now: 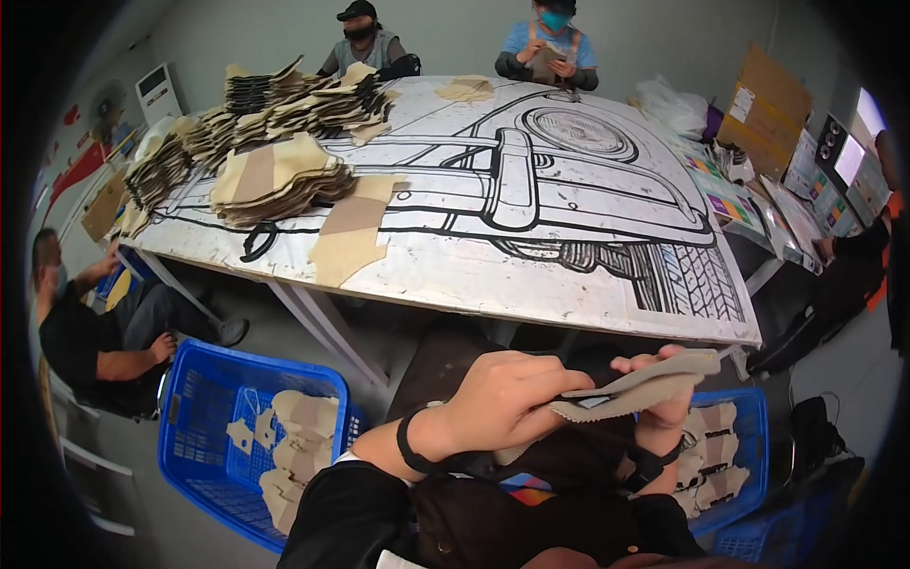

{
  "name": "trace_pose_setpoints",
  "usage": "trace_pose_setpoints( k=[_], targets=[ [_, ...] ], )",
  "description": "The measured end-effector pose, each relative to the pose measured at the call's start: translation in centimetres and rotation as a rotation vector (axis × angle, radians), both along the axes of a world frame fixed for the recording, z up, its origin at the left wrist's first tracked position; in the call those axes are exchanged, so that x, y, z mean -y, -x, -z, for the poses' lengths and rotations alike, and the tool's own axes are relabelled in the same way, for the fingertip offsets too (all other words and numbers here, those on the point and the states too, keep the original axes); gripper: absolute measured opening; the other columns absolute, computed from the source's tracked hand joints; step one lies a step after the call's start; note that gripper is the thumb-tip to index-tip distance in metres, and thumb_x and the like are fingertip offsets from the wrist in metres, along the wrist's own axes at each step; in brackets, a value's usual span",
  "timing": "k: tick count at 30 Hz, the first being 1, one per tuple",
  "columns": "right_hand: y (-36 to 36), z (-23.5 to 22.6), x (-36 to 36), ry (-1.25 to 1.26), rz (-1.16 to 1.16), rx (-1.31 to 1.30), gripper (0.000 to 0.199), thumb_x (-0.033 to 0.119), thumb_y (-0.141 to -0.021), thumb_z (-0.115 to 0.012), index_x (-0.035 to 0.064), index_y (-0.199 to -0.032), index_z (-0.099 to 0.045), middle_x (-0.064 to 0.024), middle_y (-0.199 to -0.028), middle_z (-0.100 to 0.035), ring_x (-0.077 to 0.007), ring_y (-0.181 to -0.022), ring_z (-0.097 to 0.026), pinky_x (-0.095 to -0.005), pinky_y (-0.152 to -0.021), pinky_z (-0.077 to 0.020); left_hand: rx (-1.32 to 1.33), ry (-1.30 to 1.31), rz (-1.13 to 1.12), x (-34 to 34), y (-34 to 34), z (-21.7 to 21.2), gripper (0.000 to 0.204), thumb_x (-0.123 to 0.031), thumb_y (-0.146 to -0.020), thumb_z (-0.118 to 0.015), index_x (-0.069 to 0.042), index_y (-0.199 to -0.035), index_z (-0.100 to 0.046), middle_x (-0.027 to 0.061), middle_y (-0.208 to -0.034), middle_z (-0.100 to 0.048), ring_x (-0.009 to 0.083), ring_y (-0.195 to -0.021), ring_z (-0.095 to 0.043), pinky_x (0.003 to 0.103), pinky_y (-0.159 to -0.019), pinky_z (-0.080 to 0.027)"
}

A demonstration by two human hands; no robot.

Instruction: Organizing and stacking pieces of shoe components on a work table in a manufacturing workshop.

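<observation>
Both of my hands hold one flat beige fabric piece (pixel 637 384) edge-on, low in the picture in front of the table. My left hand (pixel 507 398) grips its near end with closed fingers and wears a black wristband. At the far end, my right hand (pixel 664 403) pinches the piece with fingers curled over its top edge. A dark strap hangs under the piece.
A large white table (pixel 531 275) painted with a black line drawing carries stacks of beige cut pieces (pixel 275 180). Blue baskets stand at lower left (pixel 204 417) and lower right (pixel 744 474), holding more pieces. Two people sit at the far side, another at left, and one at right.
</observation>
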State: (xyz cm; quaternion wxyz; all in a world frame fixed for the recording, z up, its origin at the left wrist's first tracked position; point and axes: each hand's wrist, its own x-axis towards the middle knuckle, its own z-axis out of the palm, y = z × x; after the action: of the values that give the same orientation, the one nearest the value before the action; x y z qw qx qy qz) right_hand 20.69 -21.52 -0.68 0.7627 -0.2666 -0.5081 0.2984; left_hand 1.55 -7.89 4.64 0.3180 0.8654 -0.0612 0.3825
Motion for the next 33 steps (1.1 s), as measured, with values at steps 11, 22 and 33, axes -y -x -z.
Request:
trace_pose_setpoints(
  k=[11, 22, 33],
  targets=[
    [2.2, -1.9, 0.0, 0.172, 0.055, -0.230, 0.022, 0.004, -0.076, -0.063, -0.0072, -0.094, -0.057, -0.0154, -0.087, -0.062, -0.0197, -0.078, -0.060, -0.0281, -0.072, -0.0473, -0.210, 0.630, 0.241, -1.0, -0.4, 0.5, 0.017, -0.013, -0.084, -0.055, 0.000, -0.094, -0.053, 0.0051, -0.077, -0.057, 0.0072, -0.070, -0.049, 0.022, -0.063, -0.040],
    [3.3, -2.3, 0.4, 0.209, 0.358, 0.161, 0.026, 0.021, -0.080, -0.063, -0.0040, -0.084, -0.061, -0.0084, -0.077, -0.061, -0.0129, -0.067, -0.056, -0.0230, -0.059, -0.0423, -0.222, 0.373, 0.331, -0.9, -1.0, -1.6, 0.028, -0.005, -0.071, -0.067, 0.001, -0.099, -0.061, 0.0125, -0.083, -0.064, 0.0180, -0.072, -0.061, 0.027, -0.065, -0.046],
    [3.3, -4.1, 0.6, 0.160, 0.217, 0.353, 0.033, 0.008, -0.069, -0.067, -0.0041, -0.098, -0.060, -0.0176, -0.087, -0.064, -0.0236, -0.078, -0.064, -0.0291, -0.071, -0.0495, -0.132, 0.465, 0.275, -0.7, 0.2, -2.3, 0.024, -0.001, -0.071, -0.066, -0.002, -0.095, -0.065, 0.0117, -0.084, -0.066, 0.0185, -0.072, -0.064, 0.024, -0.063, -0.047]
  ],
)
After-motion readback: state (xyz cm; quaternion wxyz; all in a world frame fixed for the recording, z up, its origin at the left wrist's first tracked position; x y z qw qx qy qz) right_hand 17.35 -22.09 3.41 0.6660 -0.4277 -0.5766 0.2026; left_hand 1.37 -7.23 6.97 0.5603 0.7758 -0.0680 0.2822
